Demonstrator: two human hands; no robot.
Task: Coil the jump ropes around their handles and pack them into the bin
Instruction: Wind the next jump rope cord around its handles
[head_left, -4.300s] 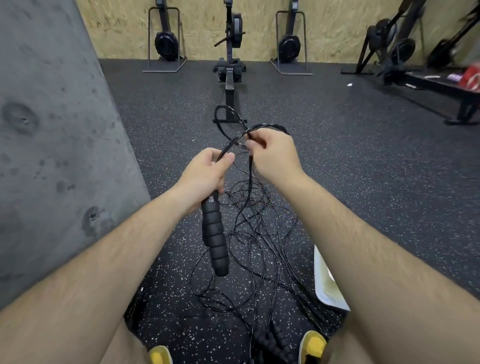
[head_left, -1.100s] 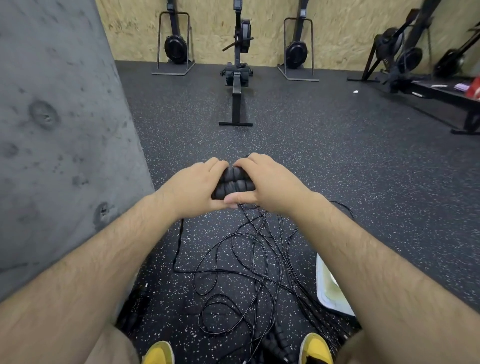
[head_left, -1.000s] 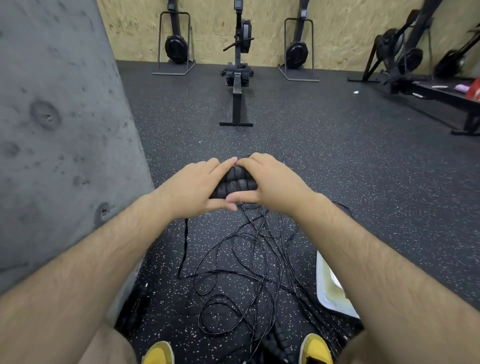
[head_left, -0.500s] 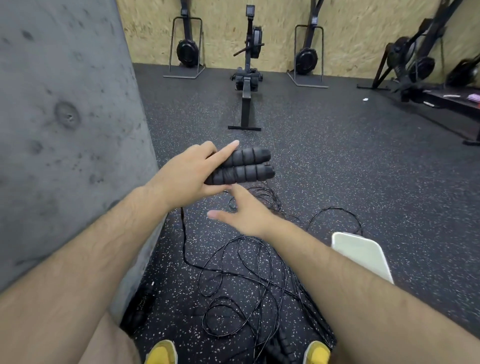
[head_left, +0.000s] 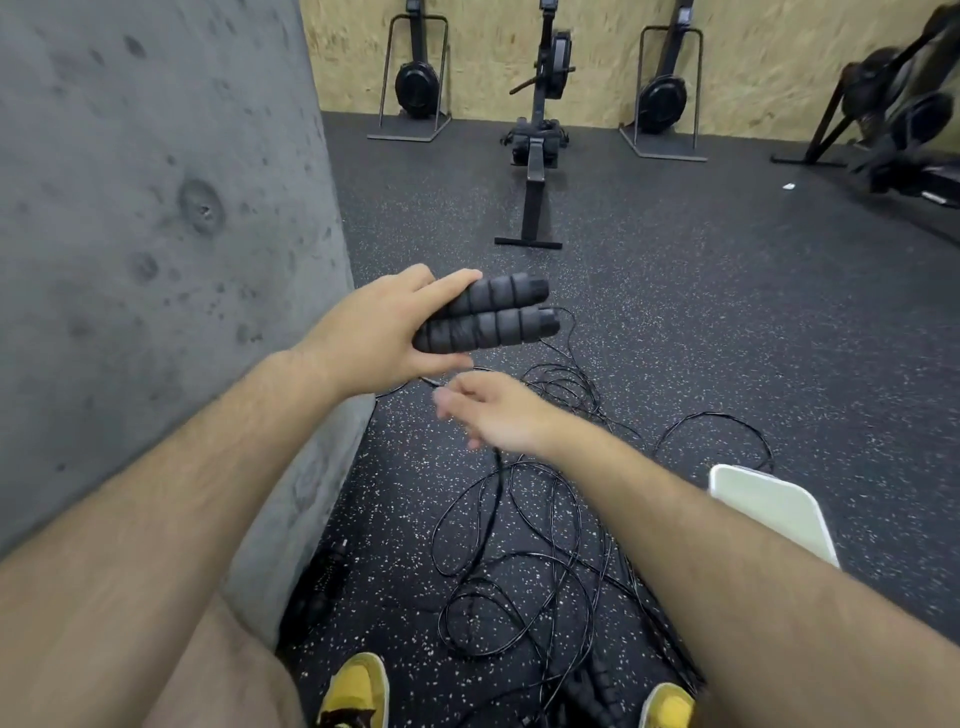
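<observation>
My left hand (head_left: 384, 327) grips two black ribbed foam handles (head_left: 488, 317) held side by side, pointing right, at chest height. A thin black rope runs from their left end down toward the floor. My right hand (head_left: 493, 410) hovers just below the handles, blurred, fingers loose, close to that rope; whether it touches the rope is unclear. A tangle of black jump ropes (head_left: 524, 525) lies on the speckled floor between my feet. More ribbed handles (head_left: 592, 691) lie near my right shoe. The white bin (head_left: 769, 504) stands on the floor to the right, partly hidden by my right forearm.
A grey concrete pillar (head_left: 156, 234) fills the left side, close to my left arm. Another black rope bundle (head_left: 322, 582) lies at its base. A rowing machine (head_left: 535, 156) stands ahead, with more gym machines along the back wall and at the right.
Both hands held the paired handles together a second ago. My right hand has let go and dropped below them, while my left hand keeps the handles raised.
</observation>
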